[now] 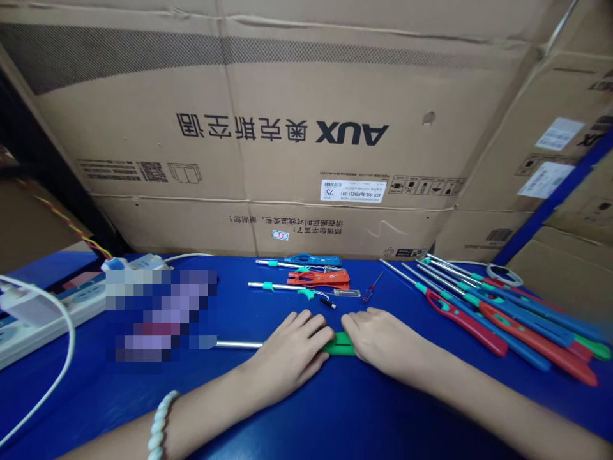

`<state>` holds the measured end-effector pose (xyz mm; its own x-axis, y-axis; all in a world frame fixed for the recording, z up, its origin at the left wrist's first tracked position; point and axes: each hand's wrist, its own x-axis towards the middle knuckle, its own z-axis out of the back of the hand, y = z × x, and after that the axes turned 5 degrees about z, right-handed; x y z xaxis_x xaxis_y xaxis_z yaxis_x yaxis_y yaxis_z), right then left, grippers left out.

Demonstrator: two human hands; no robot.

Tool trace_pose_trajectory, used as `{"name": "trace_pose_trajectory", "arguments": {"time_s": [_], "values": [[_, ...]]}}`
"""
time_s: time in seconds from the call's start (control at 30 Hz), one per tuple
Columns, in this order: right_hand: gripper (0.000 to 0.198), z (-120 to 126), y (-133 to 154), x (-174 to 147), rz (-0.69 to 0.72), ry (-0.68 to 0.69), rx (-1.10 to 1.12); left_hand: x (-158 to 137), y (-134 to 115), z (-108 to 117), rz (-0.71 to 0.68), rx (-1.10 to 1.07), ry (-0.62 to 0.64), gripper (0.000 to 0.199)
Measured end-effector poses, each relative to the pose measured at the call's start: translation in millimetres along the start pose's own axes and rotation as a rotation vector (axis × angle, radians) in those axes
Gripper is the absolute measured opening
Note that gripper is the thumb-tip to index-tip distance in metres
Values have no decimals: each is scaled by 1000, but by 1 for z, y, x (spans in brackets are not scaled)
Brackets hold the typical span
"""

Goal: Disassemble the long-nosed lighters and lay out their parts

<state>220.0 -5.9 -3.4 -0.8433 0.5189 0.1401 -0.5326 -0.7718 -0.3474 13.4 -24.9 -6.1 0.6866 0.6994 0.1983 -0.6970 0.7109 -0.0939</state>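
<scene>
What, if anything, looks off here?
Cardboard backdrop: its AUX lettering is upside down. An orange casing and a metal tube lie as loose parts, unlike the assembled-looking lighters at right. The visible part of the green handle looks undamaged.

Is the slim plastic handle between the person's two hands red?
No, the bright green, slim plastic handle shows its colour plainly in the gap between the left hand and the right hand.

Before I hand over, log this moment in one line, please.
left hand: holds green lighter | right hand: holds it | beyond: orange casing
</scene>
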Motion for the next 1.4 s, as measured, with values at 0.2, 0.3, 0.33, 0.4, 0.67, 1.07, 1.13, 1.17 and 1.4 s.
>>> {"name": "trace_pose_trajectory", "arguments": {"time_s": [0.2,0.3,0.33,0.4,0.67,1.07,1.13,1.17,1.4], "values": [[12,11,-8,0,-6,46,95,-1,0,-1,-32,9,-38,9],[10,21,-15,-1,-47,79,153,-1,0,-1,-28,12,-23,10],[10,22,-17,0,-54,81,160,-1,0,-1,-25,8,-18,10],[11,21,-21,1,-67,85,156,-1,0,-1,-23,-8,-17,10],[17,-9,-32,5,-108,122,88,-1,-1,3,-17,-61,-29,12],[12,8,-75,-11,-285,134,329,-1,-1,4,7,-61,11,13],[10,7,-82,-15,-287,158,350,-1,0,4,4,-64,-1,13],[9,7,-85,-17,-288,173,361,-1,0,4,1,-64,-7,14],[7,9,-96,-27,-281,262,385,-3,3,5,-47,-52,15,24]]}}
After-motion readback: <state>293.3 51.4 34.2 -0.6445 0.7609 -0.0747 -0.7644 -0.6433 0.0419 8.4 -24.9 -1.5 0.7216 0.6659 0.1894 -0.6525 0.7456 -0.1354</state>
